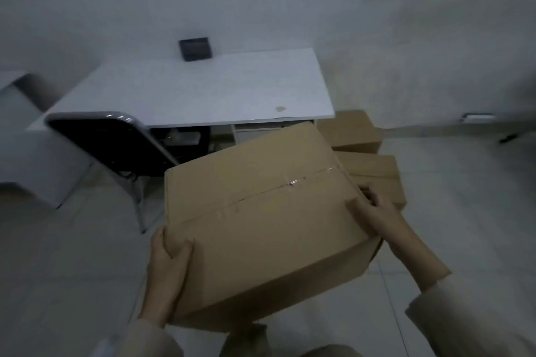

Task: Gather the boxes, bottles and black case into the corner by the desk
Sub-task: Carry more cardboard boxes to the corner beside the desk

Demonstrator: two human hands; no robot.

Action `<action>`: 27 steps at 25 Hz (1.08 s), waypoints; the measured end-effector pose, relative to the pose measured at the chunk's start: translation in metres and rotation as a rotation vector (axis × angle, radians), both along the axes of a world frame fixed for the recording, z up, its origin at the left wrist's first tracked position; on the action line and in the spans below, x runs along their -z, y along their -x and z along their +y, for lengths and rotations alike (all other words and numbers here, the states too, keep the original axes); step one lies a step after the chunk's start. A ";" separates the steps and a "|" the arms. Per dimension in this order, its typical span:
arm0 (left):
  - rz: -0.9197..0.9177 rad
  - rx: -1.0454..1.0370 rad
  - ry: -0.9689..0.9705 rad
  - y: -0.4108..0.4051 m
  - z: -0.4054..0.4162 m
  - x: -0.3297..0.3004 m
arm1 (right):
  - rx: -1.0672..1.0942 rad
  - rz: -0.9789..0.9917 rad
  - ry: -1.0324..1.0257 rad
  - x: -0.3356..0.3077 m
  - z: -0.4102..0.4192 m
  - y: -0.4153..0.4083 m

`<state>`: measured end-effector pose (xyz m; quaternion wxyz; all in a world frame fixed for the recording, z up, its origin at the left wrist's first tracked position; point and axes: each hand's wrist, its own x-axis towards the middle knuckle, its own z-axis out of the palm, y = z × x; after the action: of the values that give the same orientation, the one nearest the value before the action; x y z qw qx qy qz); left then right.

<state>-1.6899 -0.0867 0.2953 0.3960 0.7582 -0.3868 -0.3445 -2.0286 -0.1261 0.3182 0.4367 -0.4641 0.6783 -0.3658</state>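
We are holding a large cardboard box [261, 211] off the floor in both hands, centre frame, tilted, its top seam taped over so nothing inside is showing. Our left hand [166, 272] is gripping the near-left corner at 7 o'clock, thumb on the top face and fingers wrapping the side. Our right hand [374, 211] is clasping the right edge at 3 o'clock, thumb on top and fingers curling over the rim. At 1 o'clock from the box two smaller cardboard boxes are sitting on the tiled floor [464, 211] beside the white desk [203, 90]: the far box [353, 130] against the wall, the near box [377, 174] just in front, touching it; both are closed. At 11 o'clock a black chair [116, 142] is standing at the desk. A dark square object [195, 49] is sitting at the desk's back edge; we cannot tell what it is.
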 end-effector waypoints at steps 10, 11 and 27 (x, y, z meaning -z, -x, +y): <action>0.034 0.522 0.046 0.187 -0.157 -0.001 | 0.593 0.011 0.010 0.007 0.028 0.148; 0.047 0.562 0.037 0.201 -0.170 0.001 | 0.620 0.015 0.023 0.007 0.022 0.158; 0.109 0.818 -0.077 0.376 -0.369 0.024 | 0.861 0.112 -0.033 0.022 -0.125 0.304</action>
<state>-2.0663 -0.4560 0.2714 0.2179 0.5369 -0.6215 -0.5273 -2.3330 -0.2508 0.2961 0.2144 -0.1508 0.8384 -0.4779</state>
